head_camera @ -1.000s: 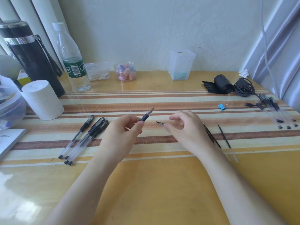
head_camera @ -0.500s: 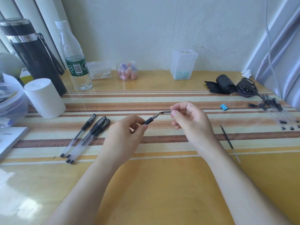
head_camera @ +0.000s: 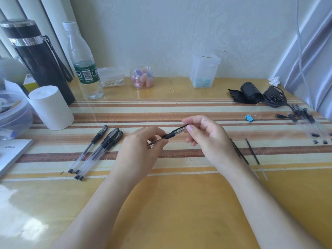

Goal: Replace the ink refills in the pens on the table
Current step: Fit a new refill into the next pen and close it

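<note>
Above the middle of the striped table, my left hand (head_camera: 140,150) grips a black-gripped pen (head_camera: 170,135) by its barrel. My right hand (head_camera: 206,137) pinches a clear cap on the pen's tip end. Several capped pens (head_camera: 100,150) with clear barrels lie side by side left of my left hand. Two thin ink refills (head_camera: 251,151) lie on the table right of my right wrist, one partly hidden by it. More pens (head_camera: 309,123) lie near the right edge.
A white paper roll (head_camera: 51,107), black flask (head_camera: 39,58), water bottle (head_camera: 84,65), small jar (head_camera: 142,78) and clear box (head_camera: 204,71) stand at the back. A blue binder clip (head_camera: 250,117), black pouch (head_camera: 249,93) and cable lie at the right. A notebook (head_camera: 10,155) lies left.
My right hand has lifted from the table with the cap and brought it onto the pen tip. The pen in my left hand has tilted toward it.
</note>
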